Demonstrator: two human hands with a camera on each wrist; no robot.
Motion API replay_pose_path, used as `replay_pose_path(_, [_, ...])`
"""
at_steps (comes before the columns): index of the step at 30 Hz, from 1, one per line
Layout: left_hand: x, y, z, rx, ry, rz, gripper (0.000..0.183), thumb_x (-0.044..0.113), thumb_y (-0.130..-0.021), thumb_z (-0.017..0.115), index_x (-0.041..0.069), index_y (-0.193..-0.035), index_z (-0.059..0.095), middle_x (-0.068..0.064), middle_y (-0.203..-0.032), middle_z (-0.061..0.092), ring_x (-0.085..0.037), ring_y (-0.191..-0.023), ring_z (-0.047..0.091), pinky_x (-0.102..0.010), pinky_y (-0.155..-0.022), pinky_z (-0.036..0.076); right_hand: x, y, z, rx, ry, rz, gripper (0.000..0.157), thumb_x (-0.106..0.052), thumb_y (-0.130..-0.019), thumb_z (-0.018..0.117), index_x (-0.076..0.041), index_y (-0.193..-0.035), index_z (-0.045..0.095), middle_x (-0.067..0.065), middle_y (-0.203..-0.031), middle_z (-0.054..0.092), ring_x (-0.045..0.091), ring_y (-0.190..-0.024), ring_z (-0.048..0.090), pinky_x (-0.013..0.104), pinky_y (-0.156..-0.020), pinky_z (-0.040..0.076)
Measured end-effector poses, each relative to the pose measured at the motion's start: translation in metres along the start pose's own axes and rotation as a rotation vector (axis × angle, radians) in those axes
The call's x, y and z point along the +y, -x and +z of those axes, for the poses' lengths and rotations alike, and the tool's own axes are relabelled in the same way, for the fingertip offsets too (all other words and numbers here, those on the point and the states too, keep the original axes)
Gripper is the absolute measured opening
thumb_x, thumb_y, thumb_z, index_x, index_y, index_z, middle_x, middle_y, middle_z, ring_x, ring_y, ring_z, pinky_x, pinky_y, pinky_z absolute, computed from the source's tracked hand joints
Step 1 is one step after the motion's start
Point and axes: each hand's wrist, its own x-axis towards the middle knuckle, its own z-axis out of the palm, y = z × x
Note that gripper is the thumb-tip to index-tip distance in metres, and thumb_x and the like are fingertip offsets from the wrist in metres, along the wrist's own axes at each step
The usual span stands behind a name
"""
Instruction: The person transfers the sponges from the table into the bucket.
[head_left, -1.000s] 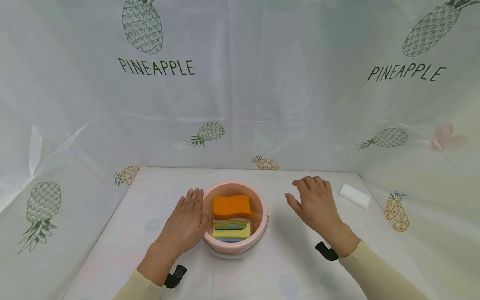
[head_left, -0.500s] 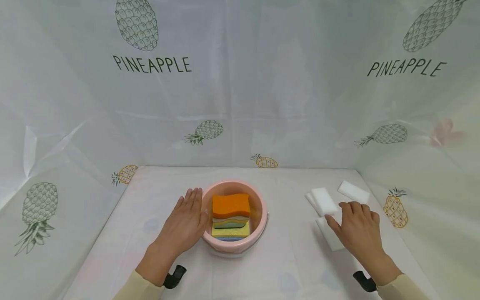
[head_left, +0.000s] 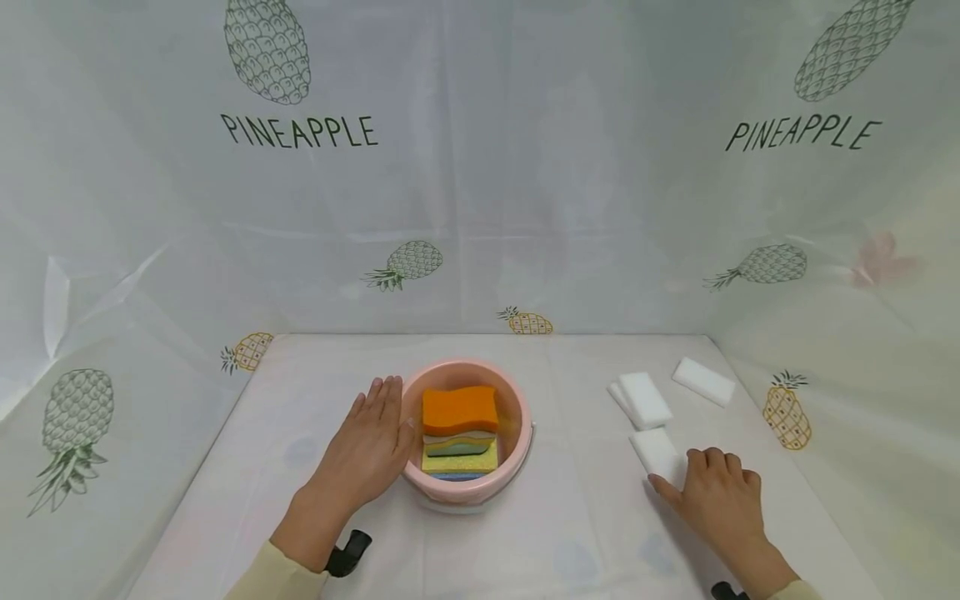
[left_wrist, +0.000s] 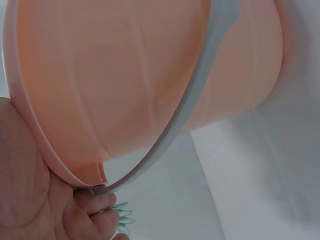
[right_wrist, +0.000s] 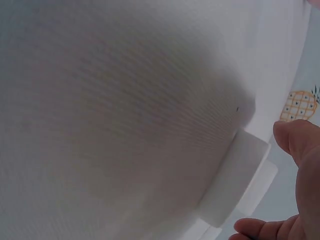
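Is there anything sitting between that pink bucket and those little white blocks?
No, the head view shows nothing sitting there: just a bare stretch of white table covering between the pink bucket and the white blocks.

Pink bucket, upright, its pale handle lowered, containing coloured sponges; to its right, a white rectangular block lies diagonally.

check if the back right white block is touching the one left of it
Apart: the head view shows a strip of bare tabletop between the back right block and the left one.
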Motion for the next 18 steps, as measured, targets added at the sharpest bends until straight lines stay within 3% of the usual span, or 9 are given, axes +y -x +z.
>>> replay_pose_path(6, [0.0,0.0005,0.0002,0.002,0.008,0.008,0.063,0.035,-0.104,0.037,-0.003,-0.152,0.024,-0.018,-0.159,0.027,-0.035,-0.149,0.022,-0.053,-0.12,0.021,0.0003,0.003,0.0056,-0.232,-0.021,0.123,0.069,-0.066,-0.069,0.073,0.0,-0.072,0.052,0.012,-0.067,0.049,0.032,-0.065,0.048,0.047,-0.054,0.034])
replay_pose_path(9, [0.0001,0.0005,0.0004,0.002,0.016,0.011,0.063,0.035,-0.104,0.037,-0.003,-0.152,0.024,-0.017,-0.159,0.026,-0.034,-0.149,0.022,-0.053,-0.12,0.021,0.0013,0.0038,0.0067,-0.311,-0.038,0.169,0.068,-0.066,-0.072,0.071,0.0,-0.072,0.052,0.011,-0.068,0.049,0.032,-0.067,0.048,0.048,-0.056,0.034])
replay_pose_path(13, [0.0003,0.0007,0.0003,0.009,0.02,0.014,0.063,0.035,-0.104,0.038,-0.003,-0.152,0.024,-0.017,-0.159,0.027,-0.034,-0.149,0.022,-0.053,-0.12,0.021,0.0,0.004,0.0063,-0.299,-0.044,0.176,0.064,-0.062,-0.072,0.072,-0.001,-0.073,0.052,0.01,-0.068,0.049,0.032,-0.069,0.048,0.048,-0.057,0.034])
replay_pose_path(18, [0.001,0.0012,-0.0001,0.015,0.011,0.011,0.063,0.034,-0.104,0.038,-0.004,-0.152,0.025,-0.018,-0.158,0.029,-0.035,-0.149,0.023,-0.053,-0.12,0.022,-0.0057,0.0017,0.0021,-0.193,-0.063,0.126,0.059,-0.055,-0.069,0.074,0.0,-0.081,0.056,0.012,-0.074,0.051,0.033,-0.072,0.048,0.049,-0.06,0.034])
